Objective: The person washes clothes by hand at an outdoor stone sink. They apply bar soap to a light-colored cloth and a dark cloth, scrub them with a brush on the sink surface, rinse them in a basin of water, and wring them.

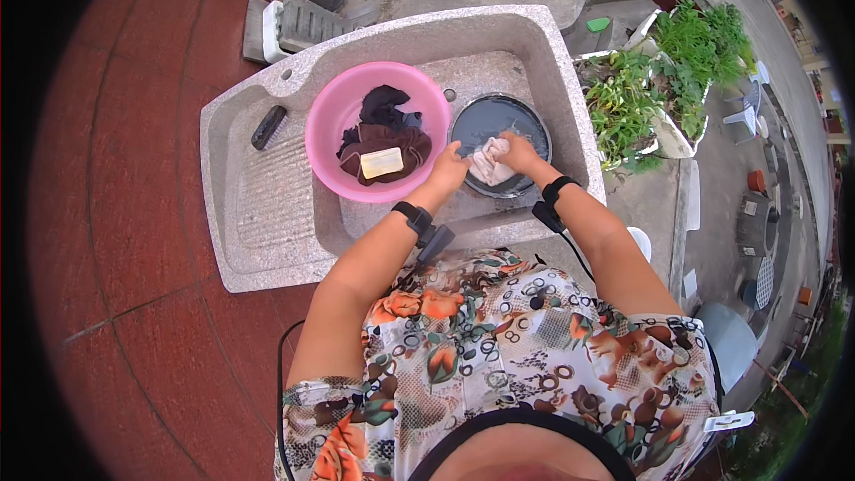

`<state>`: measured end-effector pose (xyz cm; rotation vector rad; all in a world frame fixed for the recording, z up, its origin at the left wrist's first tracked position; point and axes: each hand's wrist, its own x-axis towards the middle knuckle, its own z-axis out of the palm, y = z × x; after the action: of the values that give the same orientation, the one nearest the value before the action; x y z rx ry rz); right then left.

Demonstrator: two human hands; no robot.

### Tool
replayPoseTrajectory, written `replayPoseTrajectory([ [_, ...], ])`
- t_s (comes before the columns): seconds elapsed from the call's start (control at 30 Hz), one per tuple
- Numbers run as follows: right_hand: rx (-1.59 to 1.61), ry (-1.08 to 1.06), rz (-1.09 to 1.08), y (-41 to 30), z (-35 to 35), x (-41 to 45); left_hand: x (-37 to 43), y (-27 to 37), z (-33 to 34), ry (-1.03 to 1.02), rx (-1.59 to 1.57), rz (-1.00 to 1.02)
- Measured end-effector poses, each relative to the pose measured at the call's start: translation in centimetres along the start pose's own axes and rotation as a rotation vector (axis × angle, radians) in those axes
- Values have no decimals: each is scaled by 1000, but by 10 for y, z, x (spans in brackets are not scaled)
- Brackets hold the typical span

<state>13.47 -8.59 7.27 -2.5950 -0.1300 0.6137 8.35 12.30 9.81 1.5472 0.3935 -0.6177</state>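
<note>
A pale pink cloth [491, 162] is bunched at the near side of a dark round basin [499, 107] of greyish water. My right hand [521, 153] grips the cloth's right side. At its left edge is my left hand [453, 166], thumb raised; whether its fingers hold the cloth is unclear. To the left stands a pink plastic basin [324, 167] with dark and brown clothes [374, 137] inside. A pale yellow bar of soap [381, 163] lies on the brown cloth.
Both basins stand in a speckled stone laundry sink [427, 12]. A scrubbing brush [268, 127] lies on its ribbed washboard [267, 197] at left. Leafy plants in white containers [668, 133] stand beyond the right rim. A grey slatted object [307, 23] leans near the far left rim.
</note>
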Motion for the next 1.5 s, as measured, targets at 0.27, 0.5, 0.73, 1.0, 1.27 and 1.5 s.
replayPoseTrajectory([
  [0.27, 694, -220, 117, -118, 7, -45, -71, 17, -61, -132, -585, -446],
  [0.5, 551, 197, -543, -278, -18, -64, -44, 39, -131, -315, -1098, -174],
  [0.73, 247, 214, -422, -298, -38, -28, -88, 110, -131, 236, -739, -54],
  [1.0, 470, 288, -424, -285, -24, -12, -95, 117, -145, 344, -676, 82],
  [1.27, 1480, -525, 10, -268, -40, -1, -85, 109, -141, 261, -570, 448],
  [1.5, 657, 252, -668, -325, -46, -52, -110, 129, -156, -20, -994, 34],
])
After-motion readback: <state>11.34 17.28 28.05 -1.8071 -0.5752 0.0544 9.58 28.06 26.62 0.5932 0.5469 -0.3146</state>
